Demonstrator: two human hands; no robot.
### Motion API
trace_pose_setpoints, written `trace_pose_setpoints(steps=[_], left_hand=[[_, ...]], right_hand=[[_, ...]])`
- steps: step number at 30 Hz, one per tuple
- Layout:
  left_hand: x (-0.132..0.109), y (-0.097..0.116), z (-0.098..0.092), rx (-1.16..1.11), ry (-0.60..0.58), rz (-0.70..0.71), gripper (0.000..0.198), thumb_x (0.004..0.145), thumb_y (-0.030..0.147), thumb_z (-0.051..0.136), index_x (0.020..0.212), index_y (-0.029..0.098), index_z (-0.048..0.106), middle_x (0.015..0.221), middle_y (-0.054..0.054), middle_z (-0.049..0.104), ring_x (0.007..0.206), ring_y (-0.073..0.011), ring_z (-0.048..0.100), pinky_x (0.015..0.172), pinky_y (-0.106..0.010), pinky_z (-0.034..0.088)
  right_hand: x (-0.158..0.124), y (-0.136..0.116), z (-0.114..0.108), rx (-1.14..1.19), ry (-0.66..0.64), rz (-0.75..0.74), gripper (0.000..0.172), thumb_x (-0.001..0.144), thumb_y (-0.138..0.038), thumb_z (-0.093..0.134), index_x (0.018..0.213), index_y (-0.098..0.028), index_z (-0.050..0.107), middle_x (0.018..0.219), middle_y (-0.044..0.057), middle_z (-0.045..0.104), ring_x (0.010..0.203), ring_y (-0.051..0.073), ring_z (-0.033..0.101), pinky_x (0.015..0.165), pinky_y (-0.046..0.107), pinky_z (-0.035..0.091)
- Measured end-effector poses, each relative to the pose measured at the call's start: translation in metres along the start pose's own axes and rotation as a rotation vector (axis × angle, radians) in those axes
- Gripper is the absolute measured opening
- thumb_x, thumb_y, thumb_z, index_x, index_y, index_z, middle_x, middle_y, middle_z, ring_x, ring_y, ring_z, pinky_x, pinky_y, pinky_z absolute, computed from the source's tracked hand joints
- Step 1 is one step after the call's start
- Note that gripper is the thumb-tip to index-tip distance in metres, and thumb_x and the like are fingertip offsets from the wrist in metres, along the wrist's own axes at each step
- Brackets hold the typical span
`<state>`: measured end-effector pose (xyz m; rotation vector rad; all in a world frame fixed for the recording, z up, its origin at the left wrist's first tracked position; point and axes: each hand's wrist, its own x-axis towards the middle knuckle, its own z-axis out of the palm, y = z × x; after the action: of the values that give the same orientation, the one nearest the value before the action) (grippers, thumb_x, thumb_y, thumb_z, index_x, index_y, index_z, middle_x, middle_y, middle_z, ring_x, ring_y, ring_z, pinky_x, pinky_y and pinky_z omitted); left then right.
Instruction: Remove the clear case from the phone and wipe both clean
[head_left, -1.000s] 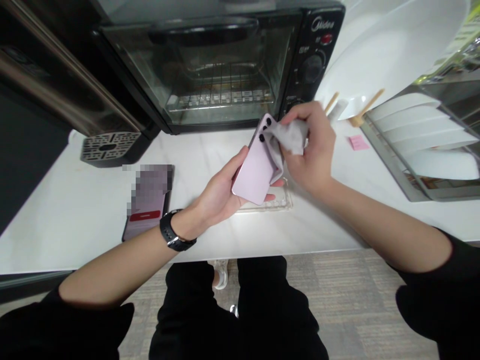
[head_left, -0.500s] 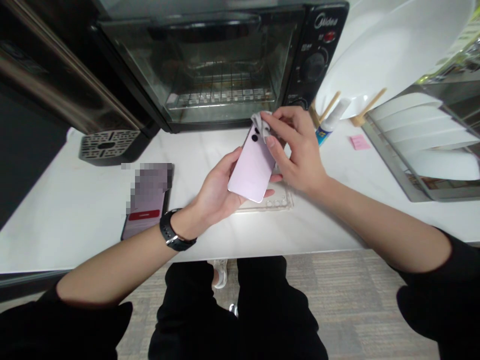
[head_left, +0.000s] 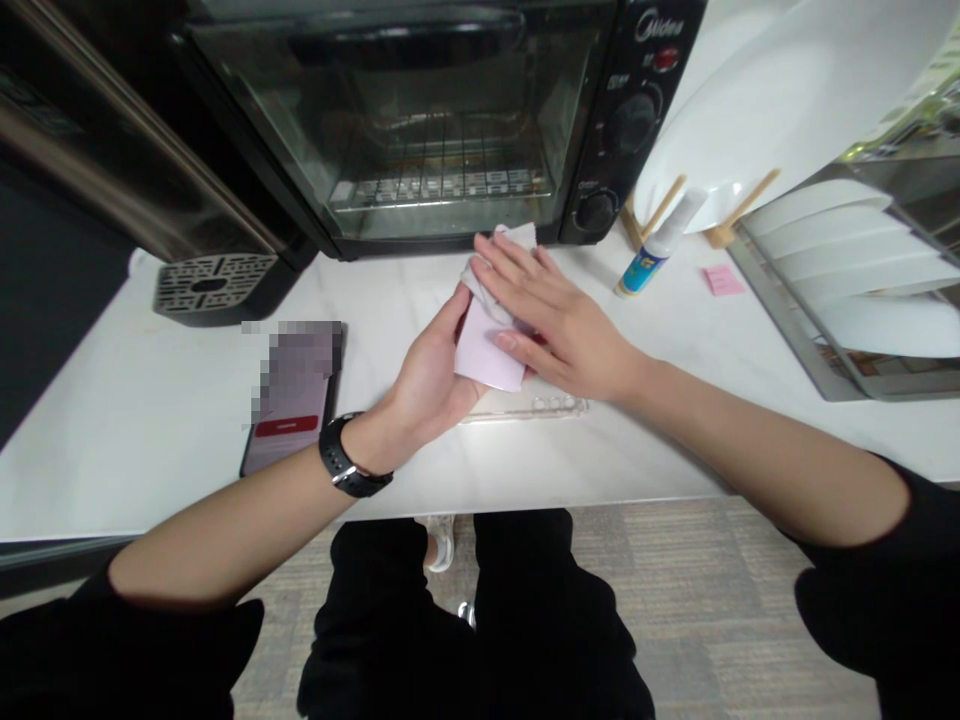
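Observation:
In my left hand (head_left: 427, 380) lies a pale pink smartphone (head_left: 487, 355), back side up, with the fingers curled round it from below. My right hand (head_left: 559, 320) presses a light grey cleaning cloth (head_left: 484, 290) against the upper part of the phone's back, its fingers nearly straight and together over the cloth. Cloth and fingers cover the cameras on the phone's back. Beneath my hands, a clear phone case (head_left: 525, 408) rests on the white counter, partly hidden.
A second phone (head_left: 292, 400) lies at the left, its screen partly pixelated. Behind stands a black toaster oven (head_left: 442, 150), beside a machine with a drip tray (head_left: 214, 285). On the right are a spray bottle (head_left: 649, 260), a pink sticky note (head_left: 722, 281) and a rack of white plates (head_left: 832, 240).
My right hand has moved left with the cloth, from the phone's top right corner to across its back. The cloth now spreads over the cameras. The phone is tilted flatter.

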<state>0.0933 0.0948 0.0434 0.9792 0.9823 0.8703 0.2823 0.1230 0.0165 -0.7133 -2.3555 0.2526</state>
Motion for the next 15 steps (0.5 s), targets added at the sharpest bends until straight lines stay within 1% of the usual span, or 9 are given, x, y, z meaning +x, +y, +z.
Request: trace_pose_setpoints(steps=[1, 3, 5, 7, 8, 10, 12, 13, 15], left_hand=[[0.000, 0.001, 0.000, -0.008, 0.019, 0.021, 0.060, 0.115, 0.050, 0.021, 0.157, 0.023, 0.055, 0.159, -0.007, 0.068, 0.155, -0.0318, 0.059, 0.117, -0.053, 0.061], [0.000, 0.001, -0.001, -0.065, 0.020, 0.034, 0.064, 0.115, 0.052, 0.018, 0.155, 0.019, 0.056, 0.158, -0.010, 0.069, 0.157, -0.0307, 0.057, 0.118, -0.050, 0.060], [0.000, 0.000, -0.005, -0.139, 0.001, 0.035, 0.070, 0.114, 0.059, 0.017, 0.148, 0.016, 0.061, 0.148, -0.014, 0.074, 0.154, -0.0332, 0.059, 0.115, -0.049, 0.062], [0.001, -0.002, -0.009, -0.203, 0.022, 0.072, 0.071, 0.113, 0.064, 0.022, 0.141, 0.016, 0.066, 0.142, -0.014, 0.078, 0.154, -0.0354, 0.060, 0.114, -0.049, 0.063], [0.001, -0.002, -0.010, -0.226, 0.049, 0.103, 0.069, 0.113, 0.064, 0.024, 0.140, 0.018, 0.067, 0.142, -0.012, 0.078, 0.155, -0.0348, 0.059, 0.115, -0.047, 0.063], [0.001, -0.001, -0.011, -0.281, 0.111, 0.150, 0.061, 0.115, 0.059, 0.029, 0.144, 0.021, 0.067, 0.150, -0.006, 0.075, 0.161, -0.0292, 0.053, 0.122, -0.040, 0.058], [0.000, 0.003, -0.009, -0.367, 0.154, 0.147, 0.057, 0.117, 0.051, 0.029, 0.153, 0.021, 0.062, 0.161, -0.001, 0.068, 0.165, -0.0225, 0.048, 0.128, -0.033, 0.052], [0.000, 0.005, -0.007, -0.420, 0.165, 0.132, 0.056, 0.118, 0.048, 0.029, 0.157, 0.020, 0.059, 0.165, -0.001, 0.064, 0.165, -0.0209, 0.047, 0.130, -0.032, 0.050], [-0.002, 0.009, -0.002, -0.517, 0.173, 0.090, 0.057, 0.119, 0.045, 0.028, 0.161, 0.018, 0.057, 0.167, -0.003, 0.062, 0.165, -0.0231, 0.047, 0.132, -0.037, 0.050]], right_hand=[[0.000, -0.003, 0.001, 0.006, -0.035, -0.044, 0.069, 0.115, -0.050, 0.044, 0.177, -0.025, 0.029, 0.185, 0.014, 0.034, 0.176, 0.029, 0.024, 0.144, 0.063, 0.021], [-0.001, -0.008, 0.002, 0.022, -0.096, -0.151, 0.066, 0.116, -0.048, 0.045, 0.176, -0.024, 0.032, 0.182, 0.013, 0.039, 0.175, 0.025, 0.028, 0.144, 0.058, 0.023], [-0.001, -0.011, 0.002, 0.035, -0.129, -0.242, 0.059, 0.116, -0.043, 0.048, 0.172, -0.026, 0.041, 0.178, 0.010, 0.047, 0.172, 0.022, 0.035, 0.145, 0.053, 0.025], [-0.002, -0.013, 0.000, 0.028, -0.115, -0.275, 0.052, 0.116, -0.040, 0.050, 0.166, -0.029, 0.051, 0.172, 0.006, 0.057, 0.168, 0.021, 0.044, 0.144, 0.053, 0.026], [-0.002, -0.013, -0.001, 0.017, -0.097, -0.264, 0.049, 0.115, -0.039, 0.051, 0.164, -0.031, 0.054, 0.169, 0.004, 0.060, 0.165, 0.021, 0.048, 0.144, 0.053, 0.028], [-0.001, -0.012, -0.003, -0.015, -0.050, -0.203, 0.047, 0.116, -0.039, 0.050, 0.162, -0.032, 0.055, 0.167, 0.003, 0.062, 0.162, 0.021, 0.053, 0.142, 0.056, 0.031], [-0.001, -0.009, -0.005, -0.057, -0.027, -0.120, 0.050, 0.116, -0.042, 0.048, 0.164, -0.032, 0.053, 0.169, 0.004, 0.060, 0.163, 0.023, 0.052, 0.141, 0.060, 0.030], [-0.001, -0.007, -0.006, -0.078, -0.021, -0.081, 0.052, 0.116, -0.046, 0.047, 0.166, -0.031, 0.051, 0.171, 0.005, 0.058, 0.164, 0.025, 0.050, 0.141, 0.063, 0.028], [-0.001, -0.002, -0.006, -0.115, -0.020, -0.007, 0.062, 0.115, -0.057, 0.043, 0.169, -0.028, 0.046, 0.175, 0.008, 0.051, 0.168, 0.029, 0.043, 0.142, 0.067, 0.024]])
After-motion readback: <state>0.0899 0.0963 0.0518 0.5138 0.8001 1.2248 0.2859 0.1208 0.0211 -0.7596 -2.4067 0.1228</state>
